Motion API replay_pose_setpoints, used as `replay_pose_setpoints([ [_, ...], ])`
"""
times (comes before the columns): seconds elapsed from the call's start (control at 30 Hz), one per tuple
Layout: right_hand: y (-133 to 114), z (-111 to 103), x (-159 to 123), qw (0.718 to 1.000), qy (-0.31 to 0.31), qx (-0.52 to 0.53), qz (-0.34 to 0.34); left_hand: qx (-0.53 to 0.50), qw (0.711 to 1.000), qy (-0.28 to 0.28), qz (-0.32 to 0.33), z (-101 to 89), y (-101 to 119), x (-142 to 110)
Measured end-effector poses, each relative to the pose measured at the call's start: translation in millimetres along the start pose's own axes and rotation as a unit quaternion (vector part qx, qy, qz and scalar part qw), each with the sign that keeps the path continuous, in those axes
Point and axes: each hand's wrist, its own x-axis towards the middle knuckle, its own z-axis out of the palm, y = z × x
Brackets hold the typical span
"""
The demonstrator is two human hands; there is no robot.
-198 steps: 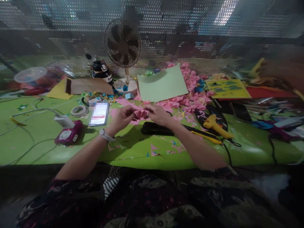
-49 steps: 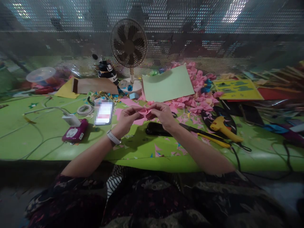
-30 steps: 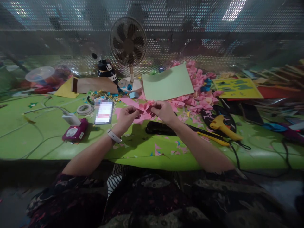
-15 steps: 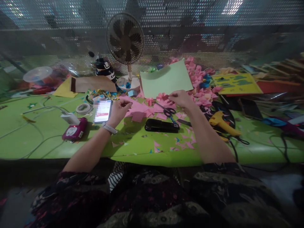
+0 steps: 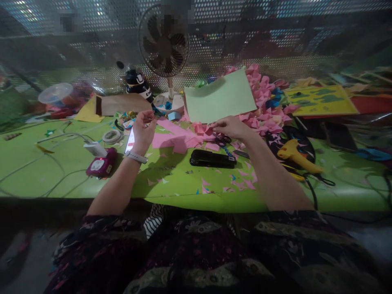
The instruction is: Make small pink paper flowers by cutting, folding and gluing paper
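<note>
My left hand (image 5: 144,131) is raised beside a lit phone (image 5: 130,143), partly covering it. Its fingers are loosely bent and apart, and I see nothing in them. My right hand (image 5: 230,126) has thumb and fingers pinched at the edge of a folded pink paper flower (image 5: 203,129). Flat pink paper pieces (image 5: 174,139) lie between the hands. Close under the right hand are scissors (image 5: 223,140), mostly dark. Nearer to me lies a black stapler (image 5: 212,159). A pale green sheet (image 5: 219,98) leans behind, against a heap of pink paper flowers (image 5: 263,102).
A fan (image 5: 164,45) and dark bottle (image 5: 138,85) stand at the back. To the left are a purple plug adapter (image 5: 102,163) with cables and a tape roll (image 5: 112,136). A yellow glue gun (image 5: 298,157) lies right. Pink scraps (image 5: 241,183) litter the green tabletop.
My left hand has moved left and up, away from the pink paper and over the phone. My right hand stays near the pink flowers, shifted slightly. The whole view has tilted a little.
</note>
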Motion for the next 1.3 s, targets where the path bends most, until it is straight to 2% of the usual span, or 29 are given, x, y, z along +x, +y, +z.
replay_pose_setpoints([
  [0.03, 1, 0, 0, 1.000, 0.001, -0.004, 0.001, 0.013, 1.000, -0.003, -0.008, -1.2, 4, -2],
  [0.07, 3, -1, 1, 1.000, 0.003, -0.001, 0.002, 0.032, 0.998, -0.053, -0.019, -1.9, 8, -4],
  [0.13, 7, -3, 2, 1.000, 0.009, 0.018, 0.001, 0.073, 0.976, -0.200, -0.038, -1.0, 17, -11],
  [0.2, 10, -4, 3, 0.999, 0.018, 0.041, -0.005, 0.114, 0.944, -0.307, -0.040, 2.5, 22, -18],
  [0.23, 11, -5, 3, 0.998, 0.022, 0.051, -0.008, 0.130, 0.931, -0.340, -0.027, 4.9, 23, -22],
  [0.3, 12, -5, 3, 0.997, 0.024, 0.067, -0.008, 0.159, 0.917, -0.367, 0.003, 9.5, 22, -26],
  [0.4, 9, -3, 2, 0.997, 0.005, 0.080, 0.002, 0.164, 0.913, -0.373, -0.005, 12.8, 21, -30],
  [0.53, 4, -1, 0, 0.998, -0.008, 0.063, 0.001, 0.112, 0.908, -0.386, -0.114, 12.7, 22, -30],
  [0.6, 3, 1, 0, 0.998, -0.011, 0.056, 0.003, 0.069, 0.917, -0.368, -0.137, 13.1, 21, -30],
  [0.73, 6, 5, 3, 0.999, -0.020, 0.048, -0.004, -0.038, 0.930, -0.344, -0.124, 13.2, 23, -30],
  [0.83, 8, 5, 5, 0.999, -0.013, 0.048, -0.012, -0.063, 0.940, -0.318, -0.105, 11.5, 32, -31],
  [1.07, 13, -2, 5, 0.994, 0.003, 0.111, 0.006, -0.155, 0.938, -0.282, -0.134, 13.4, 39, -33],
  [1.3, 21, -11, 6, 0.991, 0.001, 0.134, 0.011, -0.142, 0.934, -0.289, -0.155, 16.4, 32, -34],
])
